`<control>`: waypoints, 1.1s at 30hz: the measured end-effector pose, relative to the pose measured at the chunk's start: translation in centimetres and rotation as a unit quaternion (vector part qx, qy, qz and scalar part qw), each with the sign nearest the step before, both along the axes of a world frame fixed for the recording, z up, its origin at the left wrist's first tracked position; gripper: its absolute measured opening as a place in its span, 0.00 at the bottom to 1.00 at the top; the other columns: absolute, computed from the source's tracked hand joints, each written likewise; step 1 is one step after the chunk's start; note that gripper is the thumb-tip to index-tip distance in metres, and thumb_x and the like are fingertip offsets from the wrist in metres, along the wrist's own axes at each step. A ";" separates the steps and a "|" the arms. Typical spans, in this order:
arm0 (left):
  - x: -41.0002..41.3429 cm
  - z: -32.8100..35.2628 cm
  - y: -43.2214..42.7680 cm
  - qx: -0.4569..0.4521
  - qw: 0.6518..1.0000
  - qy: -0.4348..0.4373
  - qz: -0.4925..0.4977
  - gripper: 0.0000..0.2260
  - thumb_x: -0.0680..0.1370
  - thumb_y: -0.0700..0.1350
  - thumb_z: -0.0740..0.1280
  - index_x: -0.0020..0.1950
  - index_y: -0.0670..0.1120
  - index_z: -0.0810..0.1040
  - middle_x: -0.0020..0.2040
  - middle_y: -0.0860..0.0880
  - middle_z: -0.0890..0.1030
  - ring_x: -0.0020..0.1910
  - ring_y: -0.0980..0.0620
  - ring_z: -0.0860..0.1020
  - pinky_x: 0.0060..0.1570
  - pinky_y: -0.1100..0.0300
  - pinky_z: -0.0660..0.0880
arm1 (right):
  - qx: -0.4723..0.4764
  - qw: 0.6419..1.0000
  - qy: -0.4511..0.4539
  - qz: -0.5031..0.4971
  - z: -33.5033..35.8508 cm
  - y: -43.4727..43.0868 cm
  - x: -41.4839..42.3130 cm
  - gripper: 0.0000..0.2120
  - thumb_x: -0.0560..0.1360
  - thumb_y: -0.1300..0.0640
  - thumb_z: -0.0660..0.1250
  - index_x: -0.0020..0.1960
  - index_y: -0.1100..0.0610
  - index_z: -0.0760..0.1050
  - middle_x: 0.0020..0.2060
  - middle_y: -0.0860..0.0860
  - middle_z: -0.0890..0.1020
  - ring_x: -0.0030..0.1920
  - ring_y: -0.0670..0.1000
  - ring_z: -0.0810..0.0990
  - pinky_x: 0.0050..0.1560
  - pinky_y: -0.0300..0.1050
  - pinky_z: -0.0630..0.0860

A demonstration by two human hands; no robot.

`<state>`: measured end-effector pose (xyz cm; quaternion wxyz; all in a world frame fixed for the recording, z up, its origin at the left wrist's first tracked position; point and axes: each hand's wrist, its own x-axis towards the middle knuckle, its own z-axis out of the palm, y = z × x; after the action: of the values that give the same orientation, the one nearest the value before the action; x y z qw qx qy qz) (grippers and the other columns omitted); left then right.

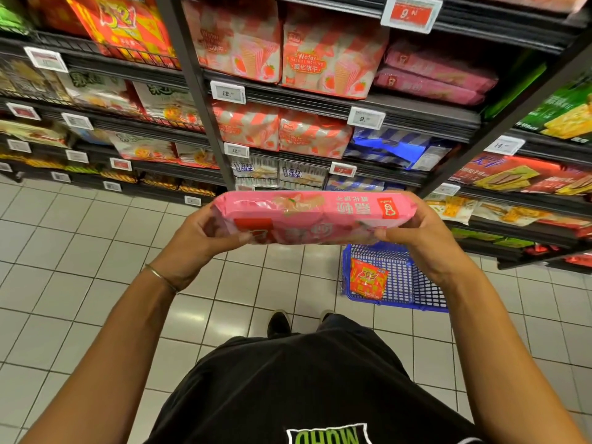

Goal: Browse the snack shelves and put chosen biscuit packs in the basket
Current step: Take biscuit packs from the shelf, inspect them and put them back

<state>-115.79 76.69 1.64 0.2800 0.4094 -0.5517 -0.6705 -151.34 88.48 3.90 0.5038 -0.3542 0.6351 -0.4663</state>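
Currently the pink biscuit pack (307, 216) is held level in the air at mid-view, in front of the shelves (320, 102) and above the tiled floor (96, 251). Its printed text reads upside down from the head camera.

Left hand (205, 235): grip clamped on the pack's left end, with the thumb on the near face and the fingers curled round the end. Right hand (423, 238): grip clamped on the right end in the same way. A thin bangle (160, 277) sits on the left wrist.

A blue basket (346, 270) stands on the floor below the right hand, near the foot of the shelves. The held pack covers its far edge in this view. One orange-red snack pack (368, 278) lies in the basket at its left side.

On the shelves straight ahead are red-and-white striped wafer bags (330, 59) on two levels. Flat pink packs (435, 75) are stacked just to their right. Price tags (228, 92) are clipped to the shelf edges.

Lower in the view are a black shirt (288, 379) and two dark shoes (278, 322) on the tiles.
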 end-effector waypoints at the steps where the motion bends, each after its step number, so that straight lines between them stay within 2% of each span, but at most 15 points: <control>1: 0.0 0.2 -0.1 0.005 1.000 -0.007 0.009 0.26 0.68 0.48 0.80 0.65 0.54 0.79 0.58 0.53 0.86 0.59 0.54 0.83 0.50 0.65 0.80 | 0.002 1.000 -0.027 -0.012 -0.2 0.0 0.0 0.31 0.67 0.66 0.77 0.68 0.54 0.75 0.59 0.53 0.85 0.61 0.53 0.84 0.57 0.51 0.83; 4: -0.1 0.7 -0.3 0.026 0.998 -0.045 0.029 0.21 0.71 0.59 0.77 0.62 0.56 0.81 0.56 0.52 0.86 0.56 0.51 0.84 0.48 0.59 0.82 | 0.016 0.996 -0.076 -0.044 -0.9 0.1 0.3 0.31 0.68 0.60 0.77 0.69 0.59 0.74 0.59 0.58 0.85 0.59 0.58 0.85 0.53 0.51 0.84; 6: -0.6 1.3 -0.1 0.046 0.996 -0.076 0.032 0.17 0.76 0.66 0.69 0.59 0.58 0.83 0.55 0.52 0.86 0.57 0.48 0.83 0.48 0.56 0.80 | 0.048 0.995 -0.048 -0.067 -1.5 -0.1 0.6 0.23 0.72 0.56 0.76 0.64 0.59 0.75 0.58 0.59 0.85 0.57 0.60 0.85 0.55 0.55 0.83; 8: -1.0 2.0 0.2 0.096 0.992 -0.057 0.052 0.24 0.77 0.68 0.60 0.59 0.54 0.84 0.55 0.50 0.86 0.55 0.46 0.80 0.47 0.54 0.76 | 0.076 0.994 -0.020 -0.072 -2.0 -0.2 0.7 0.15 0.78 0.51 0.73 0.60 0.57 0.76 0.54 0.57 0.87 0.52 0.58 0.85 0.52 0.55 0.82; 9: -1.0 2.4 0.2 0.129 0.989 -0.020 0.066 0.26 0.78 0.67 0.58 0.60 0.51 0.84 0.54 0.49 0.84 0.53 0.46 0.78 0.44 0.54 0.75 | 0.083 0.994 -0.021 -0.070 -2.2 -0.2 0.7 0.14 0.79 0.49 0.71 0.59 0.56 0.76 0.51 0.56 0.87 0.50 0.57 0.84 0.49 0.53 0.80; 11: -1.0 3.4 0.4 0.168 0.982 0.061 0.067 0.21 0.81 0.62 0.60 0.58 0.49 0.84 0.53 0.46 0.82 0.51 0.46 0.77 0.40 0.56 0.77 | 0.088 0.993 -0.042 -0.071 -2.2 -0.2 0.8 0.19 0.78 0.43 0.70 0.59 0.56 0.77 0.49 0.56 0.86 0.48 0.55 0.84 0.49 0.51 0.79; 13: -1.2 4.1 0.6 0.160 0.981 0.104 0.029 0.16 0.81 0.52 0.65 0.64 0.45 0.81 0.58 0.44 0.81 0.55 0.44 0.79 0.47 0.51 0.81 | 0.100 0.990 -0.059 -0.080 -2.3 -0.2 1.0 0.26 0.75 0.39 0.70 0.61 0.59 0.77 0.48 0.58 0.86 0.48 0.57 0.84 0.49 0.51 0.79; 15: -1.9 4.5 1.1 0.133 0.983 0.129 -0.017 0.26 0.77 0.49 0.72 0.71 0.41 0.71 0.64 0.42 0.81 0.62 0.40 0.80 0.58 0.45 0.80 | 0.122 0.987 -0.067 -0.080 -2.5 -0.4 1.5 0.29 0.78 0.40 0.68 0.63 0.66 0.78 0.53 0.66 0.85 0.52 0.64 0.84 0.53 0.55 0.80; 17: -2.7 4.9 1.5 0.132 0.979 0.143 -0.065 0.40 0.69 0.55 0.81 0.74 0.41 0.69 0.68 0.42 0.80 0.67 0.40 0.79 0.62 0.44 0.80 | 0.145 0.986 -0.057 -0.056 -2.8 -0.6 2.3 0.23 0.82 0.43 0.66 0.56 0.64 0.84 0.56 0.69 0.83 0.57 0.67 0.84 0.58 0.57 0.80; 19: -3.6 5.4 1.8 0.117 0.982 0.125 -0.085 0.47 0.65 0.60 0.82 0.78 0.45 0.66 0.72 0.44 0.77 0.71 0.41 0.76 0.64 0.45 0.78 | 0.182 0.981 -0.061 -0.035 -3.0 -0.7 3.1 0.20 0.82 0.43 0.65 0.47 0.54 0.89 0.54 0.63 0.86 0.51 0.61 0.86 0.54 0.53 0.81; 21: -4.1 5.6 1.8 0.096 0.986 0.116 -0.077 0.50 0.65 0.63 0.81 0.81 0.47 0.62 0.75 0.43 0.73 0.73 0.40 0.73 0.70 0.42 0.73 | 0.222 0.972 -0.079 -0.011 -3.3 -0.7 3.8 0.20 0.83 0.41 0.63 0.43 0.49 0.89 0.50 0.56 0.89 0.46 0.54 0.88 0.46 0.47 0.81; 24: -4.2 5.8 1.5 0.082 0.987 0.125 -0.060 0.50 0.66 0.63 0.79 0.81 0.45 0.62 0.75 0.39 0.71 0.74 0.34 0.70 0.72 0.35 0.67 | 0.260 0.961 -0.093 0.024 -3.6 -0.4 4.0 0.20 0.81 0.39 0.64 0.49 0.52 0.88 0.50 0.56 0.89 0.45 0.53 0.89 0.41 0.45 0.82; 26: -4.0 5.8 1.4 0.078 0.988 0.119 -0.054 0.53 0.65 0.64 0.80 0.81 0.42 0.61 0.75 0.37 0.71 0.73 0.33 0.70 0.71 0.34 0.68 | 0.269 0.958 -0.094 0.032 -3.4 -0.2 4.1 0.22 0.80 0.38 0.64 0.57 0.55 0.84 0.50 0.57 0.88 0.45 0.54 0.89 0.40 0.45 0.82; 31: -3.8 5.7 1.3 0.081 0.991 0.107 -0.028 0.55 0.63 0.65 0.81 0.80 0.42 0.61 0.69 0.42 0.77 0.65 0.43 0.78 0.62 0.46 0.78 | 0.281 0.953 -0.114 0.011 -3.2 -0.4 4.1 0.25 0.80 0.39 0.65 0.62 0.59 0.81 0.52 0.59 0.87 0.46 0.55 0.86 0.49 0.50 0.81; 33: -3.4 5.5 1.2 0.089 0.989 0.115 -0.015 0.51 0.63 0.66 0.80 0.78 0.44 0.65 0.66 0.46 0.80 0.65 0.45 0.79 0.61 0.47 0.79 | 0.295 0.945 -0.143 0.006 -2.8 -0.1 3.5 0.24 0.81 0.40 0.66 0.65 0.58 0.79 0.49 0.59 0.87 0.41 0.54 0.86 0.42 0.47 0.81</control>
<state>-119.21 77.90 7.10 0.2938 0.3443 -0.4604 -0.7637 -147.79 88.35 1.13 0.6742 -0.1225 0.6634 -0.3008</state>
